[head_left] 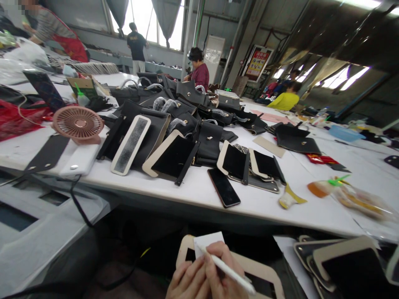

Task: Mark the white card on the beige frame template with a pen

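Worktable (193,195), long and white, fills the scene ahead of us, heaped with black bag parts (174,120) and tan-edged panels. A pink desk fan (77,123) sits at its left, a dark phone (223,187) near its front edge, and an orange-capped glue bottle (324,187) to the right.

Near us, at the bottom edge, our hands work over a tan-edged panel (264,274) held on our lap, below the table. Our right hand (222,270) is closed around a white pen (226,268), tip resting on a small white card (208,241) lying on that panel. Our left hand (185,282) sits just beside it, fingers curled; we cannot tell whether it grips the panel or only steadies it.

Risks, as we judge them: the unsupported panel could tip or slide, sending the pen stroke astray; the loose card could shift under the tip; the phone lies close enough to the table edge to be knocked off.

Both wrists are cut off by the frame, and the hands hide the panel's centre. Stacked panels (343,265) at near right are partly cropped. Other people far off are too small to read.
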A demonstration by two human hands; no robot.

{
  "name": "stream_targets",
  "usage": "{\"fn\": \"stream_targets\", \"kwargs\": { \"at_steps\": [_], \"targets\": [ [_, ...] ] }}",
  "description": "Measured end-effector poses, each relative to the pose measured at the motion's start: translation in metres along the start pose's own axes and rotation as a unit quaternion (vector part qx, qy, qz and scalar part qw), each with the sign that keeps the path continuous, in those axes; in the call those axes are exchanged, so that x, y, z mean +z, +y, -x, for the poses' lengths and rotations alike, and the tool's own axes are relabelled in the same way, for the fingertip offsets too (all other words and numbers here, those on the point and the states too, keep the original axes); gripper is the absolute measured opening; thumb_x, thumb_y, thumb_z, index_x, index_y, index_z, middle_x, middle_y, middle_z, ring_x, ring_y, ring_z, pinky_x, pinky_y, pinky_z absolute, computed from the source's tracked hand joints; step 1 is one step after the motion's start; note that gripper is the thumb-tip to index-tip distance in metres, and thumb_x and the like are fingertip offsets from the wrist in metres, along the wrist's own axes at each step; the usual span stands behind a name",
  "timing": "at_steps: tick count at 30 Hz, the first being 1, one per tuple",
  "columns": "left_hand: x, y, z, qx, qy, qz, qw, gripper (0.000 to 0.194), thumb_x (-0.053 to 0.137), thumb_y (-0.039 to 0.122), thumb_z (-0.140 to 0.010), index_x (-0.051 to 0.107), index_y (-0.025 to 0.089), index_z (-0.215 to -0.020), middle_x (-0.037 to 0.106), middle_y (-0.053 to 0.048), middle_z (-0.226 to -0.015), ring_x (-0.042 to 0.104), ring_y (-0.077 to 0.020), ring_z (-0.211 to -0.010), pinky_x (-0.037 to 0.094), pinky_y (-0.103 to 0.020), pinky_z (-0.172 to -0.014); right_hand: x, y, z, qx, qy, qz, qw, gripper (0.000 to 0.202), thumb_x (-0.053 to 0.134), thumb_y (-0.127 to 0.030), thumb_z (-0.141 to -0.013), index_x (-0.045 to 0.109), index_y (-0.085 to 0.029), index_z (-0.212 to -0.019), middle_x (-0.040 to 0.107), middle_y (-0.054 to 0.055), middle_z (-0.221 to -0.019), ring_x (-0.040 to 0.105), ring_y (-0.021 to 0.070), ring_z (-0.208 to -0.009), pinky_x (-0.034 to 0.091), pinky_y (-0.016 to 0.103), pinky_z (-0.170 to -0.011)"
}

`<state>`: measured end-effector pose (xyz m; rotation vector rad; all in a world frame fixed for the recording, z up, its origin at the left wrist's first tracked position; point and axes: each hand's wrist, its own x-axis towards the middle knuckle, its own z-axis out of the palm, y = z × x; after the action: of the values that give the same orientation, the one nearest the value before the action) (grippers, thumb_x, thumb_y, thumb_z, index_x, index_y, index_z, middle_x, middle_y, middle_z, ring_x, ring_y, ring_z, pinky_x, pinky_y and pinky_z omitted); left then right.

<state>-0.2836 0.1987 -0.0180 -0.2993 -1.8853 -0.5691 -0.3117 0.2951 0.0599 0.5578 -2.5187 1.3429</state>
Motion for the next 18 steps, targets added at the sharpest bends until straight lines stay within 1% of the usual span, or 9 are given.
{"fn": "stream_targets", "kwargs": {
  "at_steps": [3,6,10,18],
  "targets": [
    [-0.0011,0.0016,0.0031,-0.017,-0.040,0.012,0.999,0.033,0.040,0.018,-0.102,0.072,0.019,-0.096,0.071,0.000,-0.109,0.062,-0.0101,-0.111,0.026,-0.025,-0.115,0.0006,-0.0017,0.0000,-0.001,-0.005,-0.008,1.000,0.020,0.049,-0.039,-0.096,0.058,-0.025,-0.085,0.059,-0.003,-0.069,0.059,0.0124,-0.059,0.048,0.023,-0.059],
    [-0.0038,0.0019,0.0042,-0.021,-0.032,0.021,0.999,0.032,0.041,0.019,-0.102,0.072,0.019,-0.097,0.071,0.001,-0.109,0.063,-0.0103,-0.108,0.027,-0.024,-0.115,0.0009,-0.0011,0.0008,0.006,-0.016,-0.011,1.000,0.020,0.047,-0.039,-0.097,0.056,-0.026,-0.086,0.057,-0.004,-0.070,0.058,0.0115,-0.060,0.046,0.023,-0.060],
    [-0.0041,0.0021,0.0036,-0.025,-0.029,0.023,0.999,0.030,0.043,0.020,-0.102,0.073,0.020,-0.097,0.072,0.000,-0.108,0.064,-0.0104,-0.108,0.027,-0.024,-0.115,0.0004,-0.0003,0.0007,0.002,-0.024,-0.004,1.000,0.019,0.048,-0.038,-0.096,0.055,-0.025,-0.083,0.056,-0.004,-0.068,0.056,0.0118,-0.058,0.046,0.023,-0.059],
    [-0.0040,0.0027,0.0035,-0.028,-0.034,0.014,0.999,0.032,0.041,0.019,-0.102,0.072,0.020,-0.097,0.072,0.000,-0.106,0.063,-0.0099,-0.108,0.027,-0.024,-0.114,0.0009,-0.0030,-0.0011,-0.010,-0.001,-0.002,1.000,0.018,0.051,-0.038,-0.094,0.057,-0.025,-0.084,0.059,-0.002,-0.066,0.057,0.0128,-0.055,0.048,0.024,-0.055]
  ]
}}
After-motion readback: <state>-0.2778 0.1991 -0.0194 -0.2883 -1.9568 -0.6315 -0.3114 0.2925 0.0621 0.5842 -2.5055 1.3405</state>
